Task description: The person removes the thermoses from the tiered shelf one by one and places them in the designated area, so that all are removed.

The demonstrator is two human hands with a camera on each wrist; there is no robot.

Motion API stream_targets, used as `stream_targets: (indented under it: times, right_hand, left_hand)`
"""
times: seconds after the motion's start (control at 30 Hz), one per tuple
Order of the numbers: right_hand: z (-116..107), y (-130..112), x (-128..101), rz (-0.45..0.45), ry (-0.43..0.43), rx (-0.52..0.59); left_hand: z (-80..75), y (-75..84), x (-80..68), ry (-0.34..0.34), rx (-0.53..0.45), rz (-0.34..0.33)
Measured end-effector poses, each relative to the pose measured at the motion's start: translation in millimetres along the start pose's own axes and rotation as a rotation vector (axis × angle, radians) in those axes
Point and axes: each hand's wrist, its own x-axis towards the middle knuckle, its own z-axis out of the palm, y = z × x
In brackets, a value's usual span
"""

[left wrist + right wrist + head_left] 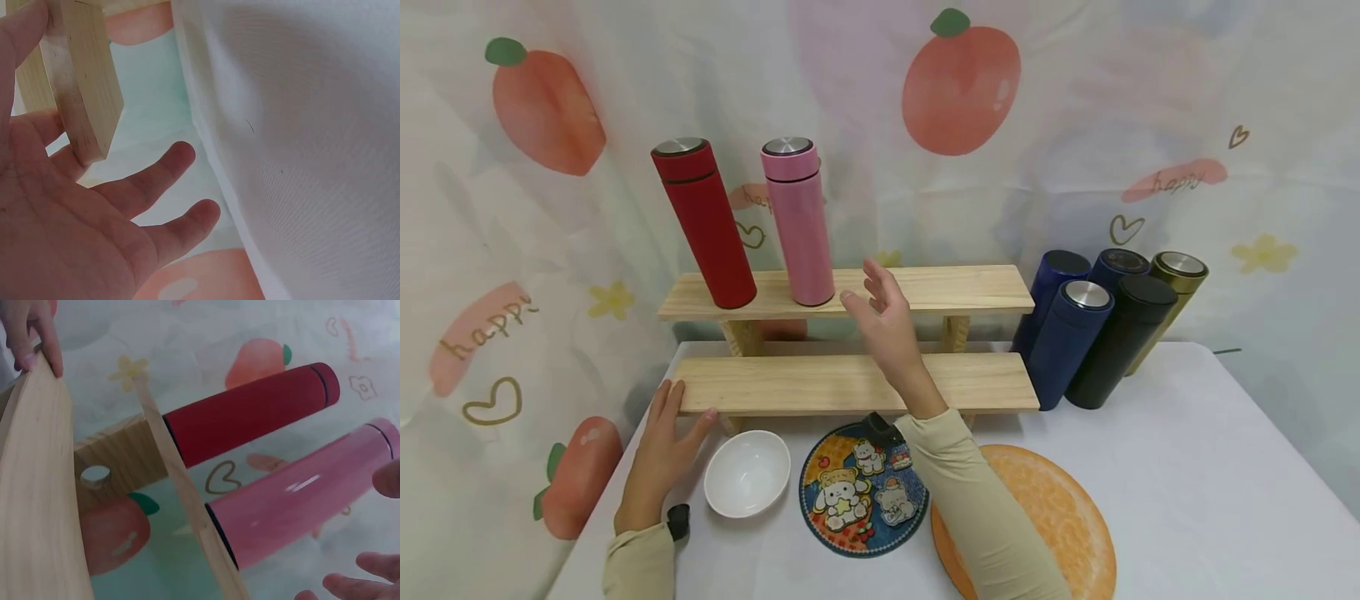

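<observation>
Overhead, the right hand hovers with fingers spread just beside the pink flask, which stands next to the red flask near the left end of the upper shelf. The left hand, fingers straight, steadies the left end of the lower shelf; keeping it braced seems wise.

Left wrist view: an open palm against a wooden leg.

Right wrist view: relaxed fingertips near the pink flask. No flask label shows; the backdrop reads "happy".
</observation>
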Motion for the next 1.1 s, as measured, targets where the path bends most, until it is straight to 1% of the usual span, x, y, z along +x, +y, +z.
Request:
stream_targets:
  times: [0.1, 0.2, 0.4, 0.5, 0.7, 0.9, 1.1]
  right_hand:
    - [10, -3, 9, 0.020, -0.015, 0.012]
    - [20, -7, 16, 0.036, -0.025, 0.001]
    - [31, -7, 31, 0.064, -0.019, -0.037]
    - [35, -7, 39, 0.087, -0.021, -0.042]
    - [44, -7, 53, 0.109, -0.020, 0.015]
    - [52, -11, 65, 0.107, -0.023, 0.039]
    - [51, -9, 77, 0.072, -0.024, 0.053]
  left_hand:
    - [1.0, 0.0, 0.4, 0.000, -0.003, 0.003]
    - [1.3, -1.2, 1.6, 0.002, -0.006, -0.001]
    - [2.6, -2.1, 1.9, 0.016, -0.013, 0.015]
    - [2.2, -1.6, 1.5, 0.017, -0.016, 0.011]
    - [1.0, -3.3, 3.0, 0.020, -0.012, 0.002]
    - [0.8, -5.5, 4.2, 0.026, -0.011, -0.004]
    - [3.1, -3.3, 2.3, 0.026, -0.020, -0.014]
